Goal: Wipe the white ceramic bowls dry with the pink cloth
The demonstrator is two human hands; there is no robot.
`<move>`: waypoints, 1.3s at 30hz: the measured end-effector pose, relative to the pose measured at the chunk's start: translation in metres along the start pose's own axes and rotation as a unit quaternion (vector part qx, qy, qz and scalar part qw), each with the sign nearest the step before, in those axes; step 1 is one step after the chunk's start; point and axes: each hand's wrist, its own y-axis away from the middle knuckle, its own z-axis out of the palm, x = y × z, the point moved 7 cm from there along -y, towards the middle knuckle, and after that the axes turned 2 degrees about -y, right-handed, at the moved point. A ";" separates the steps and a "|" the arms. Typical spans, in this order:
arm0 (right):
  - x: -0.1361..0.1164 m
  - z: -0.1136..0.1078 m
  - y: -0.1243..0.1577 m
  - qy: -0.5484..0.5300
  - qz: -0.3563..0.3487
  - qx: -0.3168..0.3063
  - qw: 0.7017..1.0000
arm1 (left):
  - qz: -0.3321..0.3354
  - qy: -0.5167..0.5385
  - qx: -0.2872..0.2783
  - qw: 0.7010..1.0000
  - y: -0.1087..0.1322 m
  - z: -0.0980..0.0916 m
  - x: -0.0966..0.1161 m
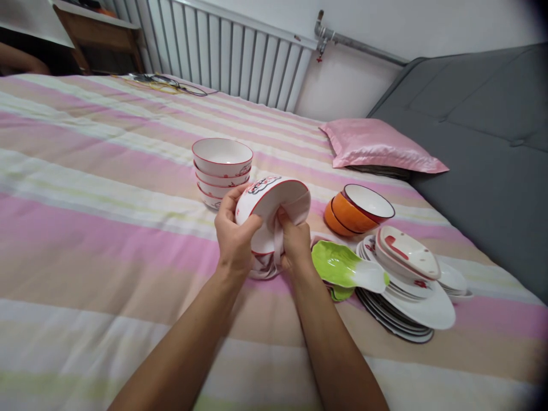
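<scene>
The left hand held the round white china bowl with a red rim, thumb inside and fingers outside. The bowl was tipped on its side over the striped pink and cream bedsheet, near a stack of white bowls with red rims. The right hand pinched a soft pale pink cloth against it. Wiping well probably needed a firm left grip, gentle rubbing and slow turns.

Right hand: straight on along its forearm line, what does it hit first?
The held bowl: the right hand is already at it, thumb inside, with cloth. Past that, probably bedspread, though depth is hard to judge.
</scene>
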 end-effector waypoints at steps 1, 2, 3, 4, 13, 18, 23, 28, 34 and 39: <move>0.002 0.002 0.000 -0.007 0.010 -0.010 1.000 | 0.003 -0.002 0.005 1.000 0.000 -0.001 -0.001; 0.004 0.004 0.001 -0.016 0.019 -0.020 0.999 | 0.005 0.000 0.011 1.000 0.000 -0.002 -0.002; 0.006 0.006 0.001 -0.025 0.027 -0.030 0.999 | 0.004 0.007 0.018 1.000 0.000 -0.003 -0.003; 0.008 0.008 0.002 -0.032 0.033 -0.038 0.998 | 0.002 0.017 0.024 1.000 0.000 -0.003 -0.005; 0.001 -0.001 -0.002 0.027 -0.001 -0.022 0.999 | -0.092 0.142 -0.005 0.986 -0.005 0.001 -0.008; -0.030 -0.010 -0.009 0.175 -0.167 -0.056 0.969 | -0.144 0.041 -0.090 0.985 -0.008 0.000 -0.009; -0.050 -0.004 -0.001 0.305 -0.265 -0.108 0.908 | -0.134 -0.097 -0.173 0.971 -0.009 0.003 -0.010; -0.047 0.000 0.001 0.419 -0.262 -0.124 0.860 | -0.160 -0.171 -0.189 0.954 -0.007 0.002 -0.019; -0.040 -0.003 -0.002 0.462 -0.238 -0.096 0.849 | -0.166 -0.205 -0.219 0.939 -0.004 0.008 -0.027; -0.045 0.000 0.005 0.494 -0.259 -0.075 0.826 | -0.145 -0.229 -0.234 0.934 -0.002 0.010 -0.025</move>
